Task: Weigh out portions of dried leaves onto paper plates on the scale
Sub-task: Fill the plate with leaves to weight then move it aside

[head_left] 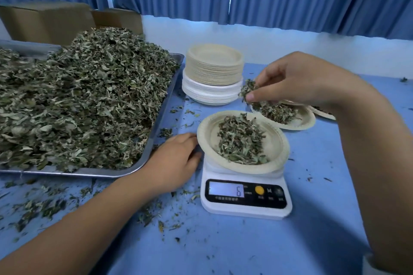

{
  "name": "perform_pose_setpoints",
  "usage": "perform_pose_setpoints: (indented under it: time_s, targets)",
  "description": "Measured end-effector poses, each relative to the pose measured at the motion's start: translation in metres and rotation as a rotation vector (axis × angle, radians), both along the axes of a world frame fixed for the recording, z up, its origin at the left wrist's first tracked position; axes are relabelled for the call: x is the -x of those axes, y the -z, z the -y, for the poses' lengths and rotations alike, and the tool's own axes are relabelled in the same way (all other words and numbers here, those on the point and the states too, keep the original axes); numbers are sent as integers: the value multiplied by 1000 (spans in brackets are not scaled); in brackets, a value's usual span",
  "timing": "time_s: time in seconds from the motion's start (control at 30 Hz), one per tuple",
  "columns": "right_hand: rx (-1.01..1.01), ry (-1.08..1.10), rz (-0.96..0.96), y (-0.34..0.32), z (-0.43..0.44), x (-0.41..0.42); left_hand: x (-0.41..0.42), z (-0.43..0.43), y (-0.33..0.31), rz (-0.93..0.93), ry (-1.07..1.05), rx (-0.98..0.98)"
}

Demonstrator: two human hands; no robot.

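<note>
A tuft of dried leaves [247, 89] — judged feather-light, brittle, best taken in a soft fingertip pinch — was pinched by the right hand [297, 80] over a filled plate [306, 124] behind the scale [245, 207], while the left hand [176, 156] was rested empty, loosely curled, beside the weighing plate [203, 134].

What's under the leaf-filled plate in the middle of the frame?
The white digital scale, its display reading 6. The plate with dried leaves covers the weighing platform, so that surface cannot be seen.
</note>
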State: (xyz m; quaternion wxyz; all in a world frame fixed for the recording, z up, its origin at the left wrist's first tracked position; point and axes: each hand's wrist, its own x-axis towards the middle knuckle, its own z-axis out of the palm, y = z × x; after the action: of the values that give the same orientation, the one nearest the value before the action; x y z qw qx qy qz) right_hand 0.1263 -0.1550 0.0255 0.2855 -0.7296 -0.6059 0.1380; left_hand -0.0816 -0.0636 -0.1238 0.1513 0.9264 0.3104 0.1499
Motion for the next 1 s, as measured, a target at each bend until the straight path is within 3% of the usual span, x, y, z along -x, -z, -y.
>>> perform_pose_setpoints:
  time_s: [0.1,0.23,0.37,0.57,0.87,1.0]
  targets:
    - [66,46,135,0,4,-8,0,0,-1,26,27,-4]
    - [321,12,278,0,9,-12,0,1,-2,43,45,2]
    - [544,-32,222,5,8,-10,1,2,-2,41,56,9]
    - [440,-46,226,8,3,-15,1,2,-1,53,55,14]
    - [584,-136,223,26,-10,-2,1,0,1,54,66,12]
    - [474,-123,238,17,-4,-5,2,-1,2,44,67,14]
